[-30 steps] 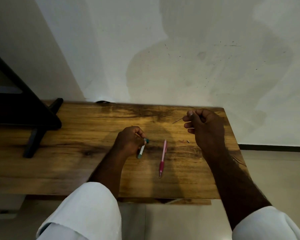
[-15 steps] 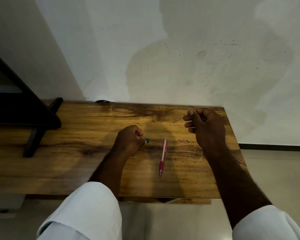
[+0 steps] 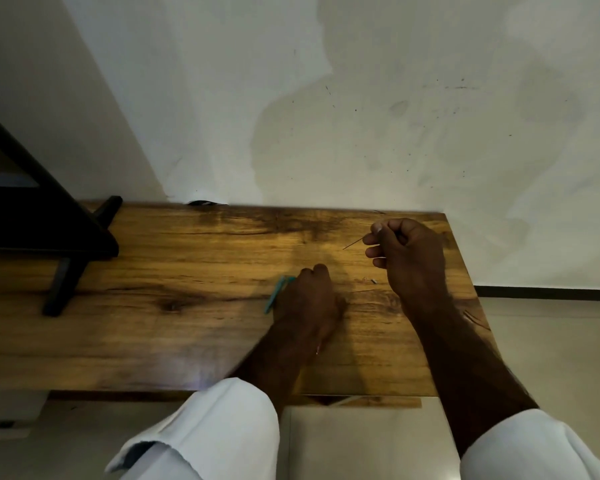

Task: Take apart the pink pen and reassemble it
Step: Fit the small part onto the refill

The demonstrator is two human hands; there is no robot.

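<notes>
Head view: your left hand (image 3: 307,299) lies knuckles-up on the wooden table (image 3: 174,306), fingers curled over the pink pen, of which only a sliver shows beneath your wrist; whether it is gripped cannot be told. A teal pen (image 3: 276,296) lies just left of it. Your right hand (image 3: 409,258) pinches a thin wire-like rod (image 3: 353,243).
</notes>
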